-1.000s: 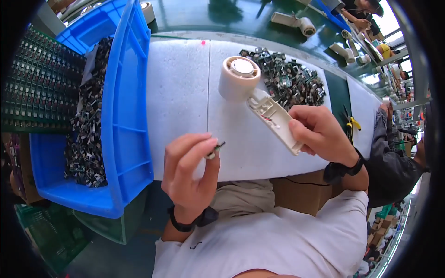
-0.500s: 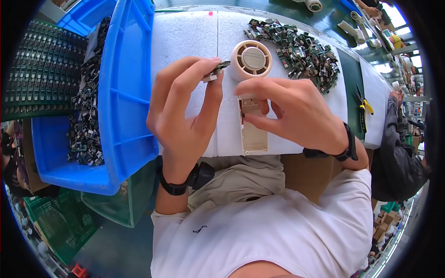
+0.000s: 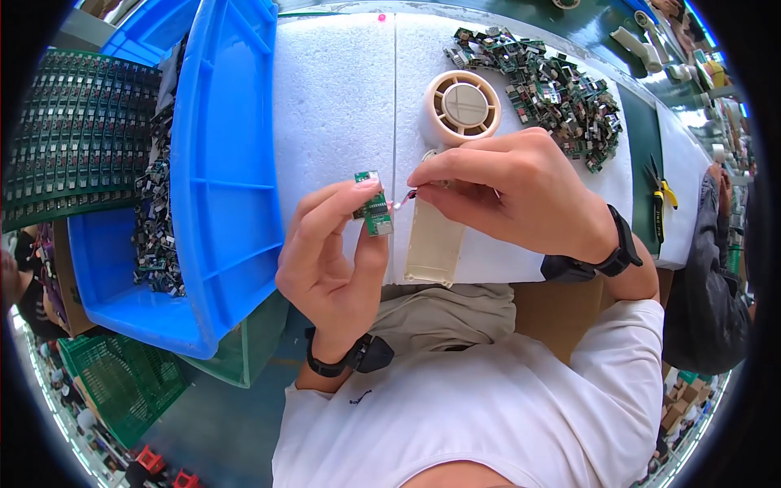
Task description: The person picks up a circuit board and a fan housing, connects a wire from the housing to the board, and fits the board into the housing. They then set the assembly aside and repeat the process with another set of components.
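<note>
Between the thumb and fingers of my left hand (image 3: 332,256) is a small green circuit board (image 3: 377,218), its chip and metal connectors in sight. My right hand (image 3: 525,191) pinches thin red and dark wires (image 3: 409,196) at the board's right edge. The tip of the wires is too small to make out clearly. Below the right hand lies a cream handheld fan (image 3: 434,248), its handle shell toward me and its round slotted head (image 3: 462,107) farther off. The right hand hides the upper part of the handle.
White foam sheets (image 3: 333,98) cover the bench. A heap of small circuit boards (image 3: 561,102) lies at the far right, with yellow-and-black pliers (image 3: 659,199) beyond. On the left stands a blue bin (image 3: 232,179) with more boards, beside large board panels (image 3: 77,138). A co-worker's sleeve (image 3: 706,276) shows at right.
My left hand has come down and turned the board so its chip side shows. My right hand has lifted the wires from the handle over to the board's edge.
</note>
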{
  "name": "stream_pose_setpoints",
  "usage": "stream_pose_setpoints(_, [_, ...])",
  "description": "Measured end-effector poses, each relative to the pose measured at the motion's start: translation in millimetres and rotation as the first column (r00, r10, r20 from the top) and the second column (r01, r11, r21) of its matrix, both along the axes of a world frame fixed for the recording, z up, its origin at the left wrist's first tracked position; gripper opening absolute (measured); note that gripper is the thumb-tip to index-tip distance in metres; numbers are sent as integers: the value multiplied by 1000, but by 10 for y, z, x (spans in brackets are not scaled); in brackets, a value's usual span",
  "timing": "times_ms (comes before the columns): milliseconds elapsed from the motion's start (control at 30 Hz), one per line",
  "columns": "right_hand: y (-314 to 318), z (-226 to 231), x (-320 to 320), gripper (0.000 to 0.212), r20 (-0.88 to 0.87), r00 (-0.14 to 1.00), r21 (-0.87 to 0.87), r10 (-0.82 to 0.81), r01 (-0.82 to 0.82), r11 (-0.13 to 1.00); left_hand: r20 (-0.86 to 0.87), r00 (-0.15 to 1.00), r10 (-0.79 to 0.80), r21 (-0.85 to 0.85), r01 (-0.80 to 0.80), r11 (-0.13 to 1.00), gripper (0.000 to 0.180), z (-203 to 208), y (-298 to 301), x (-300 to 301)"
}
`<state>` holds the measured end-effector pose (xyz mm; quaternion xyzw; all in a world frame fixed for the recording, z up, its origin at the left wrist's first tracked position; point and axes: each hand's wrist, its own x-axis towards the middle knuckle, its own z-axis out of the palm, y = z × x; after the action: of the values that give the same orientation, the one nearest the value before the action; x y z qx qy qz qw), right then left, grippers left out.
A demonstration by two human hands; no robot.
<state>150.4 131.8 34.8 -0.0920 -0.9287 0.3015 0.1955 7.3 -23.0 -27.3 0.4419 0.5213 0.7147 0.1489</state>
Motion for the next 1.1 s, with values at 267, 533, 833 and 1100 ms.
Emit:
stream_pose_setpoints(267, [22, -54, 5, 20, -24, 999, 18, 31, -31, 999, 189, 977, -99, 102, 80, 992, 40, 40, 106, -30])
stream_pose_setpoints(533, [11, -52, -2, 18, -22, 1000, -6, 15, -15, 1000, 305, 931, -200, 225, 134, 965, 36, 168, 244, -94])
stream_pose_setpoints(833, [-18, -81, 7, 17, -86, 995, 165, -49, 62, 984, 120, 993, -8, -6, 9, 1000, 30, 60, 121, 73])
stream_pose_setpoints(1100, [59, -78, 33, 18, -5, 999, 190, 42, -41, 981, 24, 990, -138, 79, 135, 988, 27, 220, 184, 134])
